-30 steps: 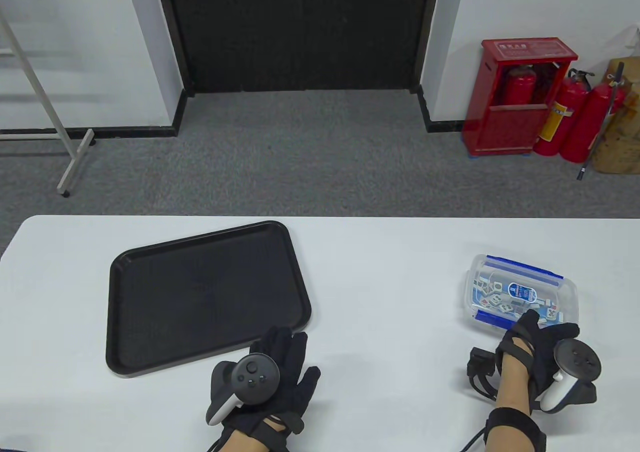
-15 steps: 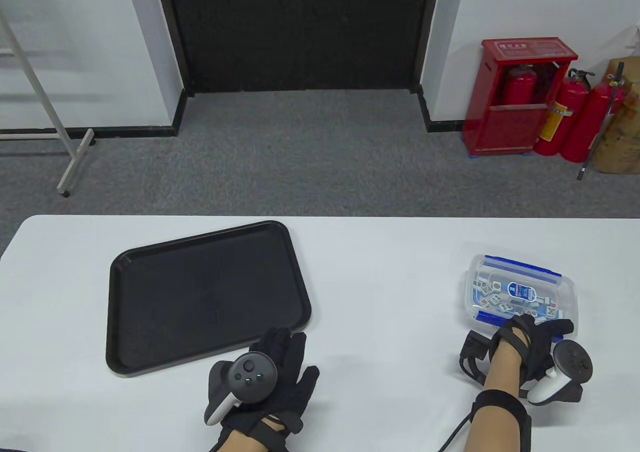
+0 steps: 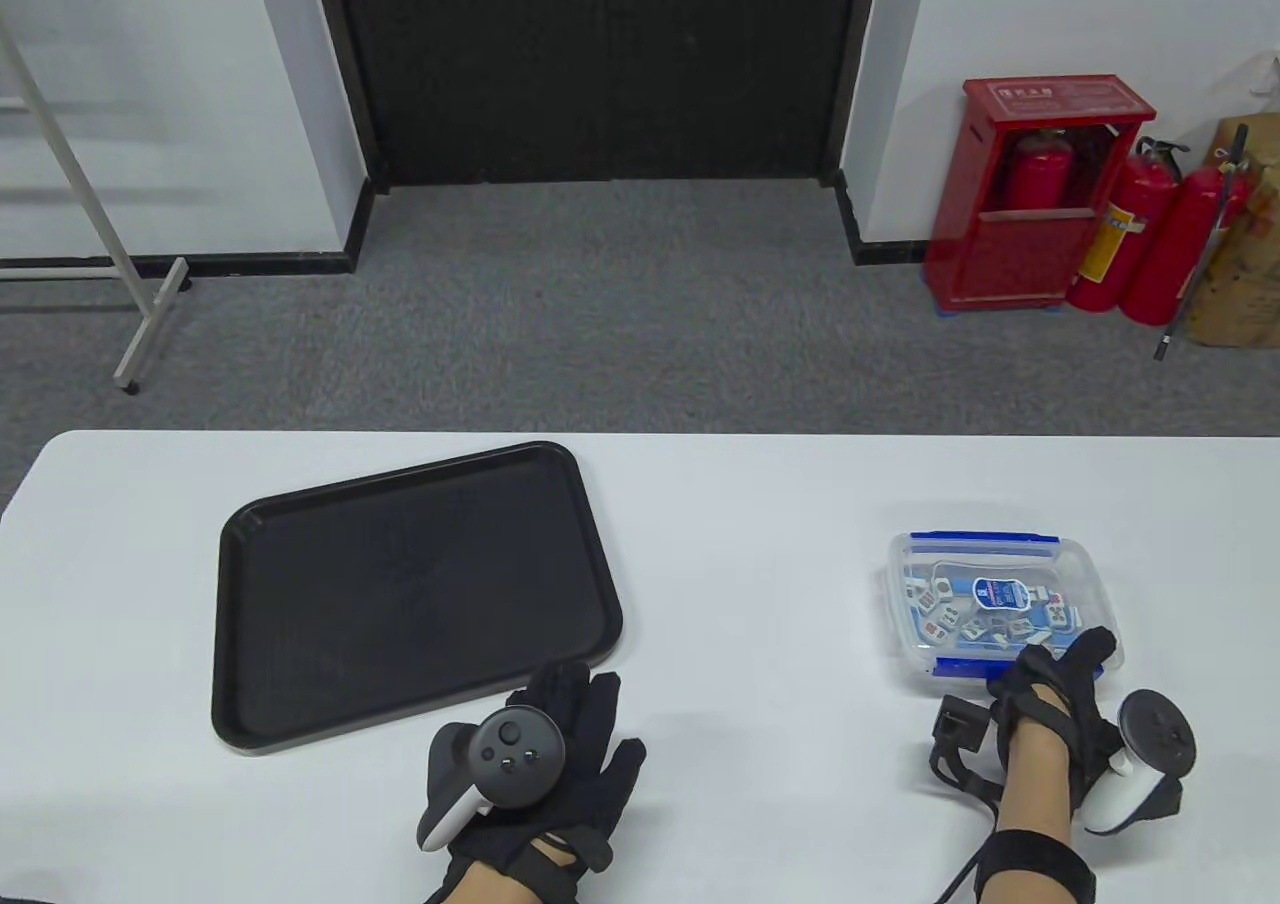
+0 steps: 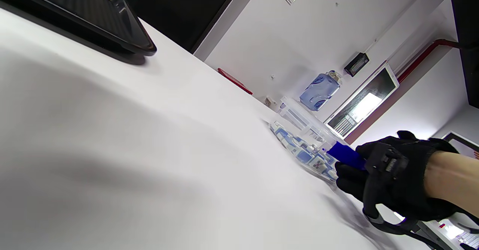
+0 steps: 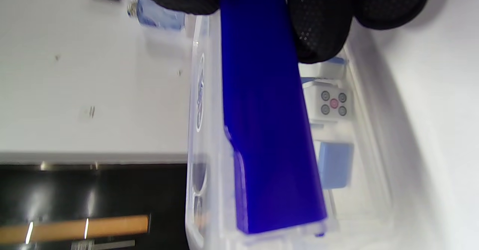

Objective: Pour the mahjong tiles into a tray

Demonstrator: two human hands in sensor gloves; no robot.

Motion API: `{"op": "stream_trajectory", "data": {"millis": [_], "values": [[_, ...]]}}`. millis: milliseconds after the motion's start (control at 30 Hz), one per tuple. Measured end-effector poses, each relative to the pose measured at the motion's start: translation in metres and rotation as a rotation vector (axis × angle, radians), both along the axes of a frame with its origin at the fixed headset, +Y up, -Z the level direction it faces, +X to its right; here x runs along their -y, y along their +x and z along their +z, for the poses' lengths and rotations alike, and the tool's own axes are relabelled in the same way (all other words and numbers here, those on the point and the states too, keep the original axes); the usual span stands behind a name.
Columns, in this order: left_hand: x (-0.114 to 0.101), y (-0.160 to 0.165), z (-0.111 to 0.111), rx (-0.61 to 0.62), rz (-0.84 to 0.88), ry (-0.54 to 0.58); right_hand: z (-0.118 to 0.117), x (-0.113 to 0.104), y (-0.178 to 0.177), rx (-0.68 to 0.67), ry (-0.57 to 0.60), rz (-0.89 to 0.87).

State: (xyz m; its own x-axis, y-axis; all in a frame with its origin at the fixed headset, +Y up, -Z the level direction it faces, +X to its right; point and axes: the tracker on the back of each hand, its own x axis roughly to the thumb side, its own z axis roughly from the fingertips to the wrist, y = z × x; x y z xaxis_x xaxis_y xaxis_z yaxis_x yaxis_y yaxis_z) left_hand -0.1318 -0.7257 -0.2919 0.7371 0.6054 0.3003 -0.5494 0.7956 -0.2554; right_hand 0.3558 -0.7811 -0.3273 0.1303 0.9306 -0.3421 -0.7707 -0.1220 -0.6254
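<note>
A black tray lies on the left of the white table, with nothing in it. A clear lidded box with blue clasps holds several mahjong tiles at the right. My right hand grips the box's near edge at the blue clasp, with its fingers over the clasp. The tiles show through the box wall. My left hand rests flat and open on the table by the tray's near right corner, holding nothing. The left wrist view shows the tray corner, the box and my right hand.
The table's far edge runs across the middle of the table view, with grey carpet beyond. A red extinguisher cabinet stands far off against the wall. A wide strip of bare table separates tray and box.
My right hand has pulled the box to the left and a little nearer, turning it square to the table edge. My left hand has barely moved.
</note>
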Motion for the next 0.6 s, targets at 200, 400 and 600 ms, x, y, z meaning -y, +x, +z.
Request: {"op": "stream_trajectory", "data": {"millis": [200, 400, 600], "values": [[0.003, -0.001, -0.001, -0.009, -0.010, -0.013, 0.003, -0.004, -0.025, -0.260, -0.052, 0.001], [0.002, -0.003, -0.001, -0.020, -0.006, -0.019, 0.004, -0.005, -0.056, -0.455, -0.075, 0.032], [0.002, -0.007, -0.002, -0.034, -0.001, -0.034, 0.005, -0.007, -0.091, -0.570, -0.086, 0.085]]}}
